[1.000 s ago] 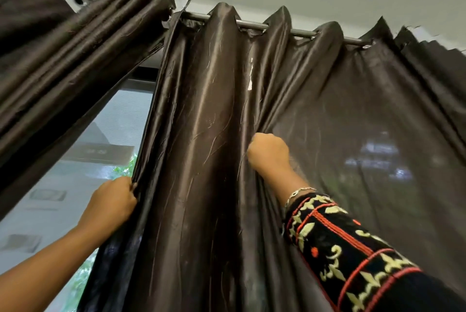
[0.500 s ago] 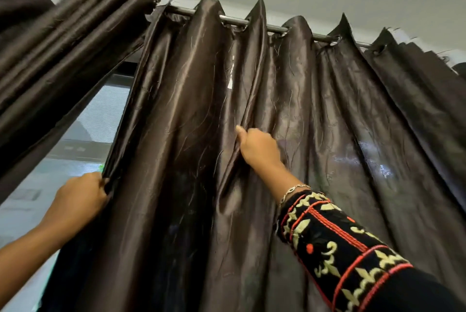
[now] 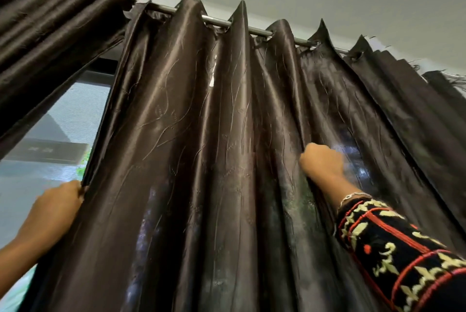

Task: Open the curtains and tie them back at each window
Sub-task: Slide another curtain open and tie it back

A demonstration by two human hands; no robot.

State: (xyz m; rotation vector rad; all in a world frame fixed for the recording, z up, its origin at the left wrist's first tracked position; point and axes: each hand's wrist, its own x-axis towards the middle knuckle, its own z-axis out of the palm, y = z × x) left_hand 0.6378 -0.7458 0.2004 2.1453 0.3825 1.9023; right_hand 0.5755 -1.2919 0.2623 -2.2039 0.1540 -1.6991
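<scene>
Left hand [image 3: 54, 207] pinches the curtain's [image 3: 191, 160] left edge; right hand [image 3: 320, 161], fist curled, grips a fold under the rod [image 3: 259, 32].

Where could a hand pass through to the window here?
Only the gap of bare window between the bunched curtain and the edge of the hanging curtain, gripped by the left hand. Rightward, folds hang packed below the rod, the right hand pinching one.

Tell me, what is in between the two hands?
Only the dark brown curtain. Several shiny folds of it hang between the left hand, which grips its edge, and the right hand, which grips a fold. The head view shows this.
</scene>
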